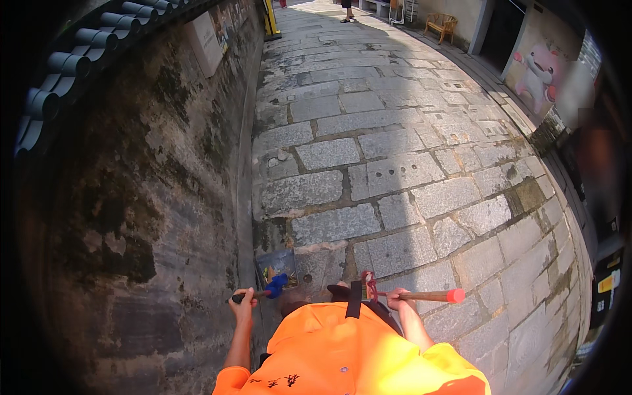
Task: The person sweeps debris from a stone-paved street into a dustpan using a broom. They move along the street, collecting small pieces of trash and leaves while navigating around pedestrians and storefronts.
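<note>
Item, nearest: right hand (397, 298) closed round a wooden handle (426, 296) with a red end cap (455, 295), a red brush-like head (370, 287) just to its left; likely light and stiff, best held along the bare wood. Item: left hand (243, 303) wrapped on a dark grip (236, 299), a blue fitting (276, 284) just beyond and a grey pan (287, 257) by the wall foot, holding yellowish scraps (269, 272); probably light, prone to spill if tipped, so gripped high and kept level. Beyond: stone paving (332, 224), then a wooden chair (441, 27).
</note>
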### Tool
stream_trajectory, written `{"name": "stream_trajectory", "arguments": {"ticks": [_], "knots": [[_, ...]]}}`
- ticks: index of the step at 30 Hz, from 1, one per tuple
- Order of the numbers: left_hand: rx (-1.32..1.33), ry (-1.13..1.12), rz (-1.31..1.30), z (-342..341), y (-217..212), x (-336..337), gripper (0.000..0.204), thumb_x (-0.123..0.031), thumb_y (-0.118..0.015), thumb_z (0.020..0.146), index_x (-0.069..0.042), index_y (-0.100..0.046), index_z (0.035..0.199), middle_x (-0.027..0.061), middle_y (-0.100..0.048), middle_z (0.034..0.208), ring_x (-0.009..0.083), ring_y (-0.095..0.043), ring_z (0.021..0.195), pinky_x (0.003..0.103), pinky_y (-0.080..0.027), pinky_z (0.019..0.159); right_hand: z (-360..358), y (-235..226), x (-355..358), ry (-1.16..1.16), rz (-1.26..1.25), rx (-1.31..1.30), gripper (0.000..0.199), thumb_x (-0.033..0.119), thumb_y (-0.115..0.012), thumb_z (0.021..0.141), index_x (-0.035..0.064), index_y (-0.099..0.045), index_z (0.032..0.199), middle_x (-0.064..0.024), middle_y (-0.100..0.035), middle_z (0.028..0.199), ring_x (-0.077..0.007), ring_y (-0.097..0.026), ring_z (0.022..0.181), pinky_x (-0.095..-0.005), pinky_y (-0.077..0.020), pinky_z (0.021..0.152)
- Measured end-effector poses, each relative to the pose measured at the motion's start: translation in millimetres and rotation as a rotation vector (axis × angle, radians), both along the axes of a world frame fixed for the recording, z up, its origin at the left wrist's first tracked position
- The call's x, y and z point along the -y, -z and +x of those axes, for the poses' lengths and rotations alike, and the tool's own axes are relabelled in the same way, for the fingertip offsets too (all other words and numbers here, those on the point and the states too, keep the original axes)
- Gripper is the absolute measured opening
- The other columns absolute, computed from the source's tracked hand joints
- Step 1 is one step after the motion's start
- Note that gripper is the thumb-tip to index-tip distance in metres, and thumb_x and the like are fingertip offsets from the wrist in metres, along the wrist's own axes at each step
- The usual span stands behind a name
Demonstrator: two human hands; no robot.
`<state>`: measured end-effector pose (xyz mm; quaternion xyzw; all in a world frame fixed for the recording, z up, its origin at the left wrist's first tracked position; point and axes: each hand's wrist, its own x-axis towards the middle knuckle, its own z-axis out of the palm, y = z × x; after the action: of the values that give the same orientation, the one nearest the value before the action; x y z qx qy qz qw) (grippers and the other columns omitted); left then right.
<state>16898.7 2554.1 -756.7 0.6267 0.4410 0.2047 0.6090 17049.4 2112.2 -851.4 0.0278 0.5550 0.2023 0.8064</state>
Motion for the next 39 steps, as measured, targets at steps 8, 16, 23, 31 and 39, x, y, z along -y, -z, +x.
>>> {"name": "stream_trajectory", "arguments": {"ticks": [8,16,23,31,39], "knots": [[0.027,-0.022,0.030,135.1,-0.5,-40.5,0.012,-0.010,-0.067,0.075,-0.002,-0.058,0.073,0.0052,-0.056,0.062,0.0122,-0.053,0.045,0.023,-0.045,0.043,132.5,-16.4,-50.9,0.097,-0.036,-0.005,0.015,0.008,-0.042,0.068,0.0091,-0.039,0.054,-0.0006,-0.040,0.044,-0.0126,-0.043,0.037,-0.0241,-0.0347,0.037],[0.075,-0.032,-0.031,312.4,32.6,-118.6,0.013,-0.013,-0.065,0.079,-0.002,-0.058,0.074,0.0061,-0.057,0.065,0.0110,-0.054,0.050,0.024,-0.045,0.044,274.4,-16.4,-103.0,0.100,-0.020,0.023,0.018,0.008,-0.040,0.071,0.0107,-0.039,0.052,0.0012,-0.039,0.042,-0.0107,-0.040,0.035,-0.0234,-0.0321,0.035],[0.140,0.122,0.031,499.8,65.3,-202.0,0.013,-0.010,-0.066,0.077,-0.003,-0.057,0.069,0.0024,-0.053,0.057,0.0093,-0.050,0.045,0.021,-0.040,0.042,426.1,-60.8,-212.5,0.068,-0.040,0.097,0.024,0.011,-0.036,0.080,-0.0072,-0.036,0.096,0.0037,-0.037,0.043,-0.0096,-0.037,0.033,-0.0218,-0.0323,0.032],[0.052,0.177,0.064,668.3,48.1,-285.8,0.019,-0.016,-0.063,0.080,-0.002,-0.059,0.068,0.0033,-0.055,0.058,0.0086,-0.051,0.045,0.020,-0.040,0.042,566.2,1.8,-275.9,0.137,-0.224,0.058,0.051,0.005,-0.037,0.072,-0.0163,-0.033,0.118,0.0043,-0.037,0.044,-0.0074,-0.038,0.034,-0.0198,-0.0323,0.033],[-0.014,0.092,-0.005,829.9,63.2,-356.0,0.021,-0.018,-0.064,0.079,-0.001,-0.059,0.068,0.0058,-0.058,0.061,0.0106,-0.053,0.045,0.021,-0.044,0.040,772.7,22.8,-359.1,0.021,-0.208,0.044,0.007,0.012,-0.048,0.072,0.0055,-0.049,0.071,0.0002,-0.037,0.049,-0.0130,-0.037,0.040,-0.0239,-0.0335,0.036]]}}
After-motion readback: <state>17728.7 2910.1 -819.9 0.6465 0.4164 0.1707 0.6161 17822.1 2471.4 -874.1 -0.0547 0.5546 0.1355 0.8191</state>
